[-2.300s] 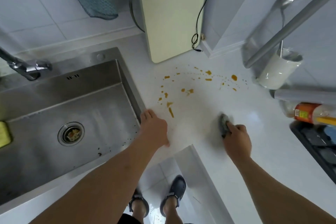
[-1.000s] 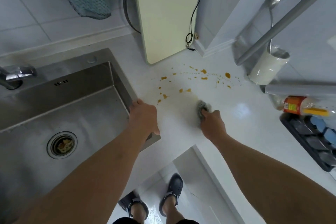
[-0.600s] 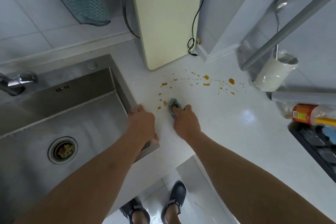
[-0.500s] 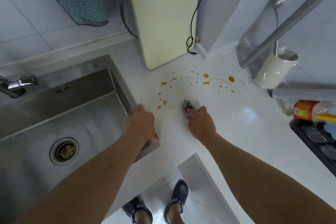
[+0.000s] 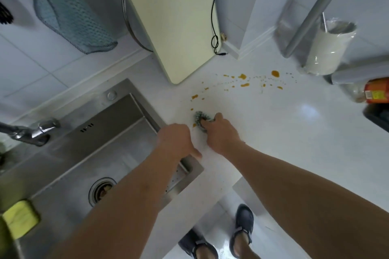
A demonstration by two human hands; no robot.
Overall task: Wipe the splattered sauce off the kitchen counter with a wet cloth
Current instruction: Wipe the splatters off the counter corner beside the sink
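Orange sauce point(image 5: 242, 76) being wiped off the counter point(image 5: 284, 132).
Right hand point(image 5: 221, 134) is bunching the soft, wet cloth point(image 5: 199, 116) in its grip; left hand point(image 5: 175, 143) is resting flat.

Counted in view: two hands, left point(image 5: 176, 141) and right point(image 5: 221, 134); one cloth point(image 5: 200, 119); one sink point(image 5: 117, 115) with one drain point(image 5: 102, 190) and one faucet point(image 5: 31, 131); one cutting board point(image 5: 168, 17); one hanging towel point(image 5: 69, 12); one white cup point(image 5: 325, 50); one bottle point(image 5: 372, 92); one yellow sponge point(image 5: 20, 218); two shoes point(image 5: 243, 225). Sauce spots point(image 5: 242, 76) on the table point(image 5: 294, 132) were too many to count.
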